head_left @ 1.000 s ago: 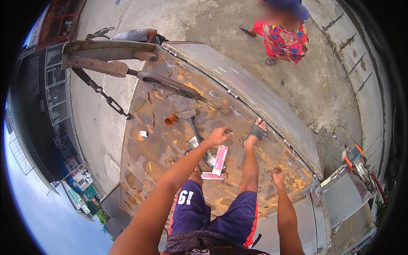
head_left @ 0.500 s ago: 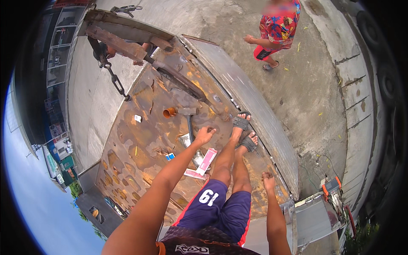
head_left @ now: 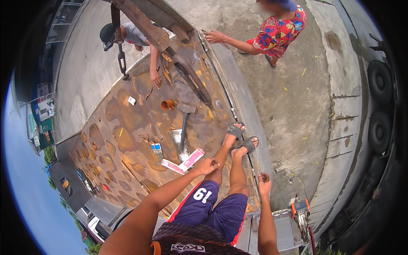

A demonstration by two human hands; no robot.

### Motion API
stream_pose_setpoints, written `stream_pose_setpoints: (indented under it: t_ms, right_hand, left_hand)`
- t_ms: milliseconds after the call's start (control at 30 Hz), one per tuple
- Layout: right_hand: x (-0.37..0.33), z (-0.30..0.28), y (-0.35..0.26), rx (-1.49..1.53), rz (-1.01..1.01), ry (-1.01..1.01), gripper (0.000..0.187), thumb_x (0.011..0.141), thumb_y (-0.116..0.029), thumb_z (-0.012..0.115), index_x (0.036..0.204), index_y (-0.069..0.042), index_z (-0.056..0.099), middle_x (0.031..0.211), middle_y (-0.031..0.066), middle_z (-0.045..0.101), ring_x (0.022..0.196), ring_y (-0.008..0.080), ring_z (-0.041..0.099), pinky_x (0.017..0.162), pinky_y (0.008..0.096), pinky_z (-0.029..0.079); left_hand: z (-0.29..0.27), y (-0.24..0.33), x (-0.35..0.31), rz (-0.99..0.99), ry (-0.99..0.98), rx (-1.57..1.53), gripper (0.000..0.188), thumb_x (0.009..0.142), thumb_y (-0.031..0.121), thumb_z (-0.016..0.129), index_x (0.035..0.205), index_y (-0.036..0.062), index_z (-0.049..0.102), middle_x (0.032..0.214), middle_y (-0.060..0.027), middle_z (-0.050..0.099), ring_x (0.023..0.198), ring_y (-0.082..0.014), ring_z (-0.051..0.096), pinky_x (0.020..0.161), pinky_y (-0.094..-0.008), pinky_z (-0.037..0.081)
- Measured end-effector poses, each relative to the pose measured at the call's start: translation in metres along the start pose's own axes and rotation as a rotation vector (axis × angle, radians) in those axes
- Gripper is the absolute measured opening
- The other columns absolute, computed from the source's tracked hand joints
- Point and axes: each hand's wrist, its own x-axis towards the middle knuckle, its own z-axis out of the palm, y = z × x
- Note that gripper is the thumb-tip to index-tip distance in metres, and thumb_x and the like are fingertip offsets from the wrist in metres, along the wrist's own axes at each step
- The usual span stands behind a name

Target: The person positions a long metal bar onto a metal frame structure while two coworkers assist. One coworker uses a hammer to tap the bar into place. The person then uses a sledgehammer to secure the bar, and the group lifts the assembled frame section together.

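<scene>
My left hand (head_left: pixel 207 166) hovers in front of my left knee with its fingers curled in, and I see nothing in it. Close by lies a pink-and-white long box (head_left: pixel 192 159), propped against another pale one. Beyond them a sledgehammer (head_left: pixel 184 131) rests on the rusty metal deck (head_left: pixel 121 140), its handle toward me, beside a silvery crumpled sheet (head_left: pixel 175 137). My right hand (head_left: pixel 264 185) hangs by the deck's right edge, fingers curled; a dark patch shows at them, and I cannot make out whether it is a thing held.
Near the hammer are an orange cup-like piece (head_left: pixel 167 104) and a blue-and-white packet (head_left: pixel 156 148). A chain (head_left: pixel 122 61) and a steel beam (head_left: pixel 182 70) stand at the far end. Two people are beside the deck; one reaches a hand (head_left: pixel 156 77) over it. An orange device (head_left: pixel 300 205) sits right.
My left hand has drawn back from near the hammer handle toward my knee. The person in grey has come into view, reaching in, and the one in red has a hand at the side panel.
</scene>
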Motion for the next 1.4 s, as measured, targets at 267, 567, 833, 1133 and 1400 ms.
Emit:
stream_pose_setpoints:
  t_ms: [267, 567, 833, 1133, 1400]
  right_hand:
    - [0.149, -0.016, 0.019, -0.340, -0.100, -0.180, 0.033, 0.092, -0.025, 0.073, 0.111, 0.002, 0.069, 0.094, 0.0162, 0.075, 0.083, 0.0257, 0.072, 0.078, 0.0378, 0.057]
    - [0.434, 0.016, -0.026, -0.913, -0.495, -0.302, 0.029, 0.093, -0.022, 0.071, 0.114, -0.003, 0.066, 0.102, 0.0189, 0.072, 0.092, 0.0369, 0.070, 0.082, 0.0466, 0.055]
    - [0.534, 0.085, -0.147, -1.262, -1.089, -0.293, 0.023, 0.093, -0.021, 0.070, 0.113, -0.010, 0.066, 0.109, 0.0097, 0.067, 0.108, 0.0307, 0.065, 0.094, 0.0442, 0.049]
    - [0.378, 0.282, -0.390, -0.688, -2.183, -0.305, 0.022, 0.085, -0.012, 0.076, 0.105, -0.008, 0.066, 0.102, 0.0052, 0.067, 0.100, 0.0262, 0.064, 0.087, 0.0406, 0.049]
    - [0.258, 0.426, -0.442, -0.429, -2.868, -0.615, 0.035, 0.077, -0.035, 0.080, 0.096, -0.010, 0.067, 0.102, 0.0020, 0.065, 0.107, 0.0225, 0.063, 0.101, 0.0418, 0.048]
  left_hand:
    - [-0.137, 0.010, 0.160, -0.057, 1.003, -0.432, 0.120, 0.077, 0.075, 0.075, 0.153, -0.0101, 0.036, 0.150, -0.0344, 0.046, 0.140, -0.0450, 0.047, 0.117, -0.0471, 0.037]
    - [-0.213, 0.016, 0.275, 0.345, 1.486, -0.523, 0.138, 0.075, 0.076, 0.078, 0.159, -0.0096, 0.009, 0.151, -0.0323, 0.036, 0.141, -0.0435, 0.040, 0.119, -0.0492, 0.033]
    - [-0.129, -0.034, 0.345, 0.474, 1.339, -0.831, 0.110, 0.077, 0.055, 0.090, 0.150, -0.0036, 0.032, 0.136, -0.0191, 0.053, 0.125, -0.0293, 0.055, 0.108, -0.0424, 0.043]
    - [-0.040, -0.050, 0.342, 0.347, 1.201, -0.867, 0.112, 0.077, 0.050, 0.090, 0.154, -0.0025, 0.029, 0.145, -0.0231, 0.048, 0.132, -0.0325, 0.052, 0.111, -0.0479, 0.042]
    - [-0.024, -0.052, 0.348, 0.246, 1.318, -0.843, 0.109, 0.074, 0.050, 0.091, 0.153, -0.0005, 0.034, 0.146, -0.0205, 0.048, 0.132, -0.0328, 0.052, 0.112, -0.0476, 0.040]
